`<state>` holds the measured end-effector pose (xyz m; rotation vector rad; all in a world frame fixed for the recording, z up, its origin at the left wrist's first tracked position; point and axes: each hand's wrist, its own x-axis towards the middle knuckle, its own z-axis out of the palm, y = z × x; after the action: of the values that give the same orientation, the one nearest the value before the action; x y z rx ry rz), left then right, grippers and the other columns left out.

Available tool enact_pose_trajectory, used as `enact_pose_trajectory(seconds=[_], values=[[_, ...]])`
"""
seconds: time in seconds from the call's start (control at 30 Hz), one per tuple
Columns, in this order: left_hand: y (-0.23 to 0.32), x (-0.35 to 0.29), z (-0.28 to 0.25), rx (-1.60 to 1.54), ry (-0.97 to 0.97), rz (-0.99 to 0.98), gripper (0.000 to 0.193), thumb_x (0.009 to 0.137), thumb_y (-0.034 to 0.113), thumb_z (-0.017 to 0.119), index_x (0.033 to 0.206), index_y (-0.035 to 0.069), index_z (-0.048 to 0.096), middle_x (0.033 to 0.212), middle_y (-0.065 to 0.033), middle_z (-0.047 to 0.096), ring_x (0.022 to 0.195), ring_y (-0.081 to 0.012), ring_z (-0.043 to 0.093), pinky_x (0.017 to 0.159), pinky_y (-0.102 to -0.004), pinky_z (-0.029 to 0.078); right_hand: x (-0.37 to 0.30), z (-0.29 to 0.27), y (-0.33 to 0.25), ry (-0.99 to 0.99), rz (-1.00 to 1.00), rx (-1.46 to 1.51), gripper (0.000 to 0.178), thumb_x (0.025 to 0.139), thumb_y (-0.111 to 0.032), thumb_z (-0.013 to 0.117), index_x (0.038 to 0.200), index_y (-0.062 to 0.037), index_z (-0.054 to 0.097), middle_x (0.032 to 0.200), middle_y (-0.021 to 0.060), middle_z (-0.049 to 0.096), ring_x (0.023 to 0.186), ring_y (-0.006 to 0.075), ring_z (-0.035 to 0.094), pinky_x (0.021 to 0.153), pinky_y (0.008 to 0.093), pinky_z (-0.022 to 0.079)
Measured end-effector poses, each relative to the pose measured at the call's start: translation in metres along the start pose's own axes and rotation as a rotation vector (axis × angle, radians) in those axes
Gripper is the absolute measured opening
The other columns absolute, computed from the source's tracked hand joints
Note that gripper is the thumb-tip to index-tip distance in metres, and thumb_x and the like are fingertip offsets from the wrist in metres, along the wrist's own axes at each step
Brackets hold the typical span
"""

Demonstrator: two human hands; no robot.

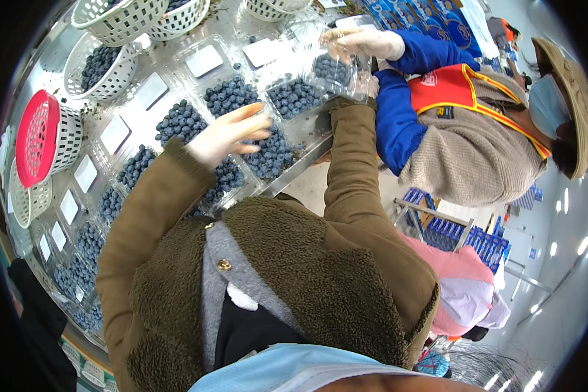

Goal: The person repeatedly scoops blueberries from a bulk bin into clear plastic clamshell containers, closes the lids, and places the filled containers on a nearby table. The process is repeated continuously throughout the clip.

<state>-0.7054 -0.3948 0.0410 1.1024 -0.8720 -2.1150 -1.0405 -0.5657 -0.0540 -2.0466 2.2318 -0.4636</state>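
We observe the left hand (234, 134) over rows of clear plastic boxes, its fingers spread apart with nothing visible between them. Blueberries (268, 157) fill the boxes beneath and just beyond these fingers. Near the cuff of the other sleeve we find the right hand (367, 86), partly hidden beside a clear container (333, 68) of berries; we cannot tell whether its fingers are closed on it. A co-worker's hand (366, 43) lies at the container's far side. Well left of the left fingers, we note a white perforated basket (121, 75) and a red basket (38, 137) on the tabletop (315, 132).
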Motion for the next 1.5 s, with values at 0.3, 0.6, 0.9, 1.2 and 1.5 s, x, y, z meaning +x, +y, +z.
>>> enact_pose_trajectory(seconds=[0.3,0.6,0.9,1.2,1.5], values=[[0.011,0.08,0.053,-0.487,0.162,0.326,0.059,0.082,0.032,0.059,0.128,0.007,0.032,0.1,-0.0092,0.054,0.085,-0.0174,0.056,0.073,-0.031,0.048,0.025,0.003,0.014,0.212,-0.126,0.378,0.027,0.069,-0.029,0.064,0.073,-0.0014,0.064,0.075,0.013,0.064,0.07,0.0275,0.061,0.065,0.0345,0.048],[0.044,-0.051,0.014,-0.551,0.206,0.651,0.03,0.083,0.017,0.056,0.11,0.004,0.053,0.082,-0.0067,0.062,0.055,-0.0091,0.059,0.046,-0.02,0.047,0.133,-0.04,0.024,-0.056,-0.491,-0.792,0.035,0.085,-0.023,0.039,0.116,-0.0065,0.041,0.119,0.0108,0.042,0.109,0.0237,0.041,0.093,0.0358,0.031],[-0.026,-0.294,-0.155,-0.233,1.082,0.817,0.038,0.066,0.016,0.066,0.1,0.001,0.055,0.08,-0.0067,0.06,0.061,-0.0139,0.057,0.055,-0.0238,0.05,0.122,-0.044,0.033,-0.002,-0.781,-1.261,0.042,0.088,-0.018,0.032,0.129,-0.008,0.036,0.136,0.0099,0.032,0.125,0.0235,0.03,0.106,0.0326,0.019],[-0.126,-0.462,-0.332,-0.647,1.489,0.612,0.032,0.072,0.022,0.063,0.098,0.003,0.058,0.092,-0.0107,0.058,0.069,-0.0195,0.059,0.058,-0.0239,0.051,0.081,-0.04,0.061,-0.128,-0.561,-0.987,0.051,0.087,-0.013,0.029,0.137,-0.0063,0.019,0.143,0.0082,0.018,0.132,0.0247,0.013,0.107,0.0343,0.016],[-0.16,-0.523,-0.421,-0.503,1.336,0.786,0.031,0.073,0.019,0.064,0.096,0.001,0.056,0.092,-0.0127,0.058,0.073,-0.0212,0.06,0.064,-0.0274,0.051,0.105,-0.037,0.036,-0.108,-0.673,-0.523,0.047,0.09,-0.014,0.029,0.136,-0.007,0.022,0.144,0.0083,0.017,0.13,0.0175,0.018,0.106,0.027,0.016]])
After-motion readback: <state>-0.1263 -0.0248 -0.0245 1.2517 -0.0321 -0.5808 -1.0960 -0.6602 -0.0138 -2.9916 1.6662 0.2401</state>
